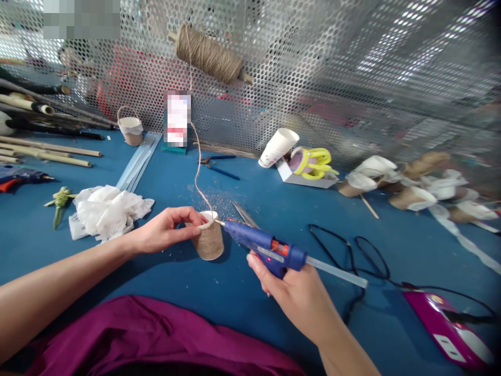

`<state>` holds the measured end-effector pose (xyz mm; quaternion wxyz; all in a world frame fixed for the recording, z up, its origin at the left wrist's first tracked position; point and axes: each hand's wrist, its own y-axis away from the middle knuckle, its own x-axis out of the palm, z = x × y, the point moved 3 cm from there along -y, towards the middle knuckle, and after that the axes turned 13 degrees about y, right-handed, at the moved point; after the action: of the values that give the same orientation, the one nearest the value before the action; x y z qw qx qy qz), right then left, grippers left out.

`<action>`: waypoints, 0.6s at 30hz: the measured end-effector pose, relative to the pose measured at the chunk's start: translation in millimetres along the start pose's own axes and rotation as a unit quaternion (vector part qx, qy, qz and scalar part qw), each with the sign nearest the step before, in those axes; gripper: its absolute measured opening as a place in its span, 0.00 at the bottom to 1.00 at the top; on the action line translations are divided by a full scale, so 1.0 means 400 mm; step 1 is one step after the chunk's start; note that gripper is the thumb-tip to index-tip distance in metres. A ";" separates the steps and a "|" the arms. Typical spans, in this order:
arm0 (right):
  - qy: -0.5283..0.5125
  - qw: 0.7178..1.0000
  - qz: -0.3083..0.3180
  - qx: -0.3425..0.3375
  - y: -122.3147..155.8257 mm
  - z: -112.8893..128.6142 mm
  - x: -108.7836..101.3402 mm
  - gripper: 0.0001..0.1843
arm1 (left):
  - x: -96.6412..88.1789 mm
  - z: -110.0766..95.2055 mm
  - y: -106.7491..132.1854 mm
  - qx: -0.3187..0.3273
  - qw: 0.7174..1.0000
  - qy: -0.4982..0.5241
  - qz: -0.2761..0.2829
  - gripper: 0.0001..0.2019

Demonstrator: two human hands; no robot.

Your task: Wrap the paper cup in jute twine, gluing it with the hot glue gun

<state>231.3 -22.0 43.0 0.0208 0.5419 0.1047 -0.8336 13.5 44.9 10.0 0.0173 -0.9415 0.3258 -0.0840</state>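
Note:
My left hand (166, 230) pinches the rim of a small paper cup wrapped in jute twine (209, 240), which stands on the blue table (274, 209). A strand of twine (195, 151) runs from the cup's rim up to a jute spool (207, 55) hung on the perforated metal screen. My right hand (291, 290) grips a blue hot glue gun (266, 246) with a clear glue stick out of its back. The gun's nozzle touches the cup's upper edge. Scissor blades (245, 213) lie just behind the gun.
White crumpled fabric (107, 209) lies at left, with bamboo sticks (47, 149) and a small finished basket (131, 128) behind. Blue pliers (219, 164), a white paper cup (278, 146), several wrapped cups (410, 193) at right, a black cord (352, 256) and a pink device (446, 324) surround me.

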 end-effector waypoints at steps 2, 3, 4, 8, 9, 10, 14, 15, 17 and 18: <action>-0.006 1.000 -0.002 0.006 -0.005 -0.002 -0.001 0.17 | 0.001 0.000 0.000 -0.002 1.000 0.004 0.003 0.10; -0.009 1.000 -0.001 0.010 -0.007 -0.002 -0.001 0.18 | 0.002 0.000 0.000 -0.004 1.000 0.006 0.003 0.10; -0.013 1.000 0.004 0.015 -0.008 -0.002 -0.001 0.18 | 0.002 0.000 0.000 -0.006 1.000 0.008 0.002 0.10; -0.022 0.999 0.026 0.039 -0.010 -0.002 0.003 0.18 | 0.003 -0.001 -0.001 -0.007 1.000 0.010 -0.005 0.11; -0.022 0.999 0.024 0.039 -0.011 -0.003 0.003 0.18 | 0.003 -0.002 -0.001 -0.006 1.000 0.008 -0.005 0.11; -0.023 0.999 0.017 0.036 -0.012 -0.003 0.003 0.18 | 0.003 -0.003 -0.001 -0.005 1.000 0.006 -0.004 0.11; -0.028 0.999 0.003 0.037 -0.017 -0.005 0.004 0.16 | 0.004 -0.005 -0.001 -0.007 1.000 0.002 -0.002 0.11; -0.031 0.999 0.003 0.041 -0.018 -0.007 0.005 0.15 | 0.004 -0.005 -0.001 -0.008 1.000 0.002 -0.002 0.11; -0.036 0.998 0.011 0.047 -0.017 -0.010 0.008 0.15 | 0.004 -0.005 -0.002 -0.011 1.000 0.001 -0.005 0.11; -0.039 0.998 0.012 0.047 -0.016 -0.011 0.010 0.16 | 0.004 -0.005 -0.003 -0.011 1.000 0.002 -0.005 0.11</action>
<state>232.6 -14.5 38.8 0.0097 0.5106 0.0582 -0.8578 15.0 44.9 12.4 0.0056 -0.9432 0.3218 -0.0821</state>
